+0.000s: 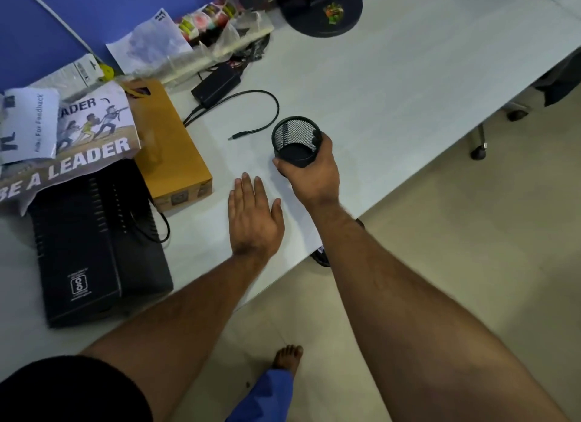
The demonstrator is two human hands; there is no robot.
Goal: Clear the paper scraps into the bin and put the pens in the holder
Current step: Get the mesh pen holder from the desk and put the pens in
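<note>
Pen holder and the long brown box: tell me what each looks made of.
Pen holder, gripped by the right hand: probably black metal wire mesh, matte; fine see-through grid on the wall, solid rim and base.
Brown box: looks like kraft cardboard, matte tan, with sharp folded edges.

poster: left end cut off by the frame edge
monitor base: top cropped
holder: near wall hidden by right hand
chair: mostly out of frame
</note>
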